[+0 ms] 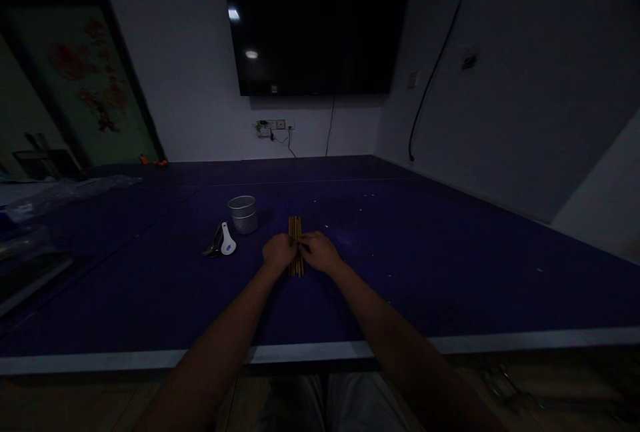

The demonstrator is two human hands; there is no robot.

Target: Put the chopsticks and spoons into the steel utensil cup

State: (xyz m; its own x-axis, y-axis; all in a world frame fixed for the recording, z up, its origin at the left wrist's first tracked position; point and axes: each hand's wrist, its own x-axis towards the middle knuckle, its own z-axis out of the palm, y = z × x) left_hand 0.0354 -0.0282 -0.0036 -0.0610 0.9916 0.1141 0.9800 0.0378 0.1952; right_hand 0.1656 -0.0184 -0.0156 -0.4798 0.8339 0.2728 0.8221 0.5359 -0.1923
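Observation:
A bundle of wooden chopsticks [295, 224] lies on the dark blue table, its length pointing away from me. My left hand [280, 252] grips the bundle from the left side with its fingers curled. From the right, my right hand [320, 252] is closed on the same chopsticks, and the fingertips of both hands meet over the middle. Both ends of the bundle stick out beyond the hands. To the left stands a silver metal cup [244, 215]. Beside it are a white spoon [228, 243] and some dark, shiny metal spoons [215, 244].
The blue table [450, 265] has a pale front edge and small white specks scattered on it. Clear plastic wrapping [75, 189] and a dark flat object [33, 279] lie at the far left. Behind the table, a television [320, 29] hangs above wall sockets [275, 125].

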